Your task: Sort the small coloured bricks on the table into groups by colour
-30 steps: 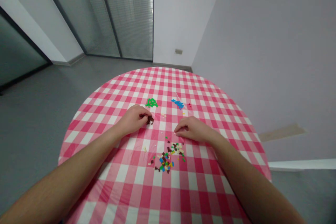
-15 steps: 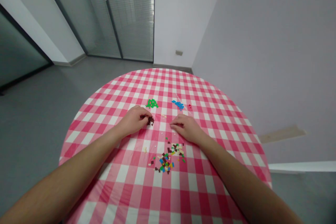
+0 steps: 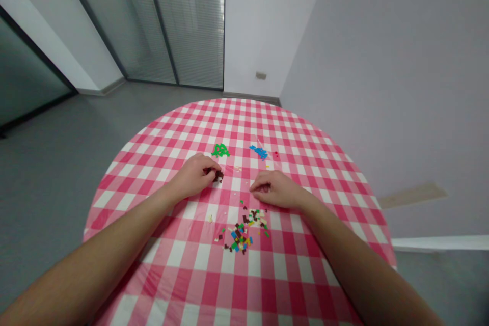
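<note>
My left hand [image 3: 196, 175] rests on the cloth beside a small pile of dark brown bricks [image 3: 219, 175]. Its fingers are curled and its fingertips touch the pile, partly covering it; what lies between them is too small to make out. To the right, my right hand [image 3: 277, 188] hovers low over the cloth, thumb and fingers a little apart, with nothing visible between them. Just in front of it lies a mixed heap of tiny building bricks [image 3: 240, 237] in brown, blue, green, yellow and cream.
Beyond my hands sit a green brick pile [image 3: 220, 150], a blue brick pile [image 3: 259, 152] and a few red bricks [image 3: 276, 154]. Cream bricks [image 3: 238, 168] and a yellow brick [image 3: 267, 166] lie between. A checked tablecloth [image 3: 183, 275] covers the round table.
My right hand has shifted slightly right and towards me, its thumb and fingers spreading a little. A yellow brick now shows beyond it. My left hand has stayed at the brown pile.
</note>
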A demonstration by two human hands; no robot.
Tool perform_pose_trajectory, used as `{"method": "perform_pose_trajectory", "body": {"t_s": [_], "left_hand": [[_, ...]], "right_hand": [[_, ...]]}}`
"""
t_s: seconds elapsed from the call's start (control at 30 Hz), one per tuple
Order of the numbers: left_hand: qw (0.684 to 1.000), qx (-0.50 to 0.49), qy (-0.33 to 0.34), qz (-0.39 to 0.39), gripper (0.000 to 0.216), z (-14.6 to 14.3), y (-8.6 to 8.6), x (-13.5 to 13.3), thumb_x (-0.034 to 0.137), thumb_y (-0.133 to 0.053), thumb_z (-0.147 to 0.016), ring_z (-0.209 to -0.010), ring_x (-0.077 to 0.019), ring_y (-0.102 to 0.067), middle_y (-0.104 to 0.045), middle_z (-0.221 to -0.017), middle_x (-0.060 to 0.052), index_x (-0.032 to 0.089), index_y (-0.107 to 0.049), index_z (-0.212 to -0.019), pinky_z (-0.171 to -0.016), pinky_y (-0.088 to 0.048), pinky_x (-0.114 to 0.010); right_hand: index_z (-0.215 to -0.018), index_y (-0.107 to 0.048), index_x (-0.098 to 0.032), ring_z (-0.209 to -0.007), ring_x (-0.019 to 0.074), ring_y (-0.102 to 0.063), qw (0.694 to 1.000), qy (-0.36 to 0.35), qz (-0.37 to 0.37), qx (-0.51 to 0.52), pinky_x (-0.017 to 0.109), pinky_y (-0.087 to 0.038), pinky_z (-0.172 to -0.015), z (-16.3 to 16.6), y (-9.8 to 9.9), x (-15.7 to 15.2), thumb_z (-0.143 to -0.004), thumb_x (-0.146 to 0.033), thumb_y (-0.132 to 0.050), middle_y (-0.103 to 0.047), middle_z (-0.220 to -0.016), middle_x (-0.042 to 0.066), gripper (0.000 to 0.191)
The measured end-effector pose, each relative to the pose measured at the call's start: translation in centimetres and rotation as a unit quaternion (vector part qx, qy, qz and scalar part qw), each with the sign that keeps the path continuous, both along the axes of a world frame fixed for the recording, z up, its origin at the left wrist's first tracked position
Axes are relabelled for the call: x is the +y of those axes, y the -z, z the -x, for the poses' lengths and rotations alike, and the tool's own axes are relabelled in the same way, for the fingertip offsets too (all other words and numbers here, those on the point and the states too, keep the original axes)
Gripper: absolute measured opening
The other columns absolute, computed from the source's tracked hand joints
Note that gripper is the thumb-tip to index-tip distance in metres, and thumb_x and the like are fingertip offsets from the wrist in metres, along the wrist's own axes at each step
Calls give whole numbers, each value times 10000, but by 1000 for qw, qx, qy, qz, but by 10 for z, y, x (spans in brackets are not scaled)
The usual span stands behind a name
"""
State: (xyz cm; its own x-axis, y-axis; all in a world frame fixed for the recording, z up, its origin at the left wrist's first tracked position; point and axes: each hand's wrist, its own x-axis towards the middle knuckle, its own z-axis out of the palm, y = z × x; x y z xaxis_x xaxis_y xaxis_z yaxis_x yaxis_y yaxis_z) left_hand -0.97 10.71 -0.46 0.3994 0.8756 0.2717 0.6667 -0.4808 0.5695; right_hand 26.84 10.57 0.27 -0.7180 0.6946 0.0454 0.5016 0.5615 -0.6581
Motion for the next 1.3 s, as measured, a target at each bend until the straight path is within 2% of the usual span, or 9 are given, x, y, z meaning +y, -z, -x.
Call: {"method": "perform_pose_trajectory", "body": {"t_s": [0.13,0.3,0.43,0.6,0.8,1.3], "left_hand": [[1000,-1,3,1,252,1,0,0,121,-519,-807,-828,-213,-641,-745,-845,-49,204,-753,-844,-794,-484,-376],[1000,0,-1,3,253,0,0,0,130,-516,-817,-835,-217,-640,-745,-851,-56,202,-756,-847,-789,-483,-382],[1000,-2,-3,7,259,0,0,0,124,-513,-815,-830,-212,-640,-745,-846,-56,202,-759,-838,-785,-483,-375],[1000,-1,0,6,258,0,0,1,125,-509,-817,-831,-211,-639,-745,-856,-57,198,-756,-842,-787,-483,-373],[1000,-6,-2,4,259,0,1,1,125,-516,-806,-820,-209,-643,-743,-846,-54,205,-758,-847,-780,-488,-368],[1000,6,-6,-6,266,1,3,3,118,-521,-789,-801,-208,-645,-748,-834,-46,213,-762,-846,-796,-499,-377]], "right_hand": [[-810,-758,-186,-732,158,-640,1000,-16,-1,-17,257,-478,-680,-2,-3,1,-782,-96,-603,-724,-790,38,181],[-848,-753,-176,-782,183,-657,995,65,-78,-18,284,-476,-714,6,5,1,-847,-151,-610,-751,-852,64,145],[-881,-755,-172,-798,198,-663,990,87,-108,-38,300,-474,-727,11,12,2,-876,-205,-633,-757,-877,72,126],[-902,-758,-182,-807,196,-666,987,106,-114,-47,295,-474,-728,13,17,4,-886,-232,-643,-760,-898,66,126],[-928,-762,-186,-816,191,-664,987,96,-120,-50,289,-473,-726,14,19,4,-896,-227,-624,-760,-917,63,148],[-791,-763,-177,-721,176,-654,987,126,-98,-35,268,-454,-654,9,14,7,-832,-193,-660,-743,-788,56,112]]}}
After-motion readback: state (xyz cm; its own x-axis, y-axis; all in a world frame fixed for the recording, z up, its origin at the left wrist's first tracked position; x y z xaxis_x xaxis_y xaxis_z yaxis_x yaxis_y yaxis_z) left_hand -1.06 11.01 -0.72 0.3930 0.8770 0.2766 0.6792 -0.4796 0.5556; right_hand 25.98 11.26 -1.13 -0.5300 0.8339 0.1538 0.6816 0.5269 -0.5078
